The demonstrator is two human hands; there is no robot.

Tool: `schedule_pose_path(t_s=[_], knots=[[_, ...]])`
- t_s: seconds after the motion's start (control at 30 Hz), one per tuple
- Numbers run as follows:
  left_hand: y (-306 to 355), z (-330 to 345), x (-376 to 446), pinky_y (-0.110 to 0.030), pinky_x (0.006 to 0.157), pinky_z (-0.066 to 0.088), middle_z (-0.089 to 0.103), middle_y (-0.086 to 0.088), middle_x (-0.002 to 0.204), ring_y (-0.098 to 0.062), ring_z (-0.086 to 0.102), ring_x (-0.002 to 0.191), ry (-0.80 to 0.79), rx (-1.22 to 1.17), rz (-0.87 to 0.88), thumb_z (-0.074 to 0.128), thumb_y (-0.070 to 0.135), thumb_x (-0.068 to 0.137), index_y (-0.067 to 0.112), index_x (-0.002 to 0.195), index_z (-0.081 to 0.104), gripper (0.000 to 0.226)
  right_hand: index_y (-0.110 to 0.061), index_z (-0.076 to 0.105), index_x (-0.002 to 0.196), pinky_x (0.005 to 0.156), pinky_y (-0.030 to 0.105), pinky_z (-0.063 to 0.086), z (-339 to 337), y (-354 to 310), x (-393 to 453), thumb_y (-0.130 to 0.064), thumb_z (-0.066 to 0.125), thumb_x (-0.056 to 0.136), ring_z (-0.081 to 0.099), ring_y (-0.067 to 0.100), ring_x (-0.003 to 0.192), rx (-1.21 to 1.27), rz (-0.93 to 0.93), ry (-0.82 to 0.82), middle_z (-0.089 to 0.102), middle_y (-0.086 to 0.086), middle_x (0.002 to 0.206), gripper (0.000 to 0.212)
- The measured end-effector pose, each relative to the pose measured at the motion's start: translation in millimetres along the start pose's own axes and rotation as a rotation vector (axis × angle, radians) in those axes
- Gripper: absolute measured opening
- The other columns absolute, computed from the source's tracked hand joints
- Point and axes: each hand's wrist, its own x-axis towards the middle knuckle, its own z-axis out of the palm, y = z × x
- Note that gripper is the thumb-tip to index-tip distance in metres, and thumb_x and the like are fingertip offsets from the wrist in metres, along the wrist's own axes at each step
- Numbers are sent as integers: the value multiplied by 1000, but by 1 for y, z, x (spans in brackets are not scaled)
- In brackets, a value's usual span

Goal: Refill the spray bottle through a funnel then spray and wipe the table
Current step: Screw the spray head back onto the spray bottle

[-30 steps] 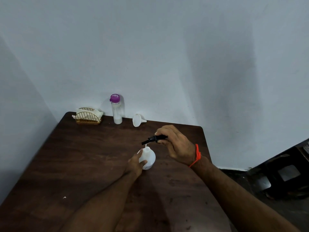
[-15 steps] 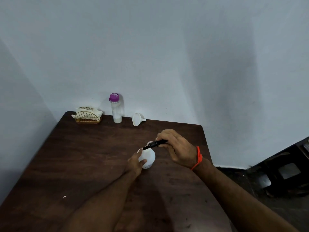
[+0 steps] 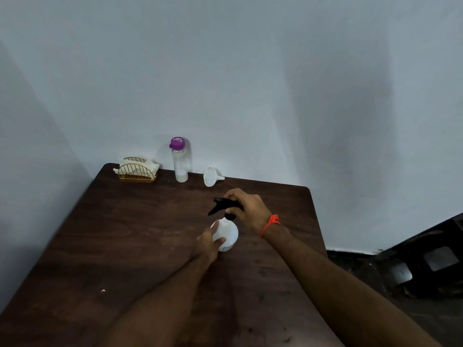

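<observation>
A white spray bottle (image 3: 228, 234) stands near the middle of the dark wooden table (image 3: 130, 234). My left hand (image 3: 207, 244) grips its body from the near left side. My right hand (image 3: 246, 211) is closed on the black trigger head (image 3: 220, 205), which sits at the bottle's neck with its nozzle pointing left. A white funnel (image 3: 211, 176) lies on its side near the table's far edge. Left of the funnel stands a clear bottle with a purple cap (image 3: 180, 160), holding white liquid.
A gold wire holder with white tissues (image 3: 136, 169) stands at the far left corner by the wall. Walls close the table's far and left sides. A dark stool or frame (image 3: 431, 261) stands on the floor to the right.
My right hand has turned the trigger head at the bottle's neck; the head was lying flatter and now stands more upright. My left hand has kept its hold on the bottle.
</observation>
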Motion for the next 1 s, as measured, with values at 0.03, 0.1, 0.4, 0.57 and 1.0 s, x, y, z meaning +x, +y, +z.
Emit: schedule_pose_path(t_s=[0.03,0.1,0.4,0.57,1.0], knots=[[0,0,0,-34,109,33,42,-10,150,-29,41,135,2,-6,-5,63,32,92,20,150,33,66,-17,59,109,75,7,46,3,2,3,-7,67,83,63,7,84,13,28,5,69,-3,92,28],[-1,0,0,-36,110,34,42,-10,150,-29,42,134,9,-19,-11,62,33,92,20,149,34,65,-15,60,106,71,2,44,10,4,8,-5,68,82,62,2,79,43,75,12,69,0,91,27],[-3,-2,-2,-35,110,34,43,-6,150,-25,42,135,-13,-44,-21,63,34,91,19,150,33,68,-14,58,101,70,13,52,27,19,16,-6,69,82,67,9,78,15,106,-44,69,2,89,23],[0,-5,-3,-37,110,36,44,-8,149,-26,43,134,-20,-39,-28,64,33,91,19,149,35,66,-18,55,101,67,9,44,32,27,17,-11,71,82,62,10,81,-16,145,-55,64,-4,87,25],[11,-2,-3,-31,108,34,35,-2,152,-23,37,138,-9,2,-10,70,45,84,19,148,35,78,-18,52,94,74,32,52,51,26,13,-12,72,78,61,19,83,-85,98,-4,64,3,92,26]])
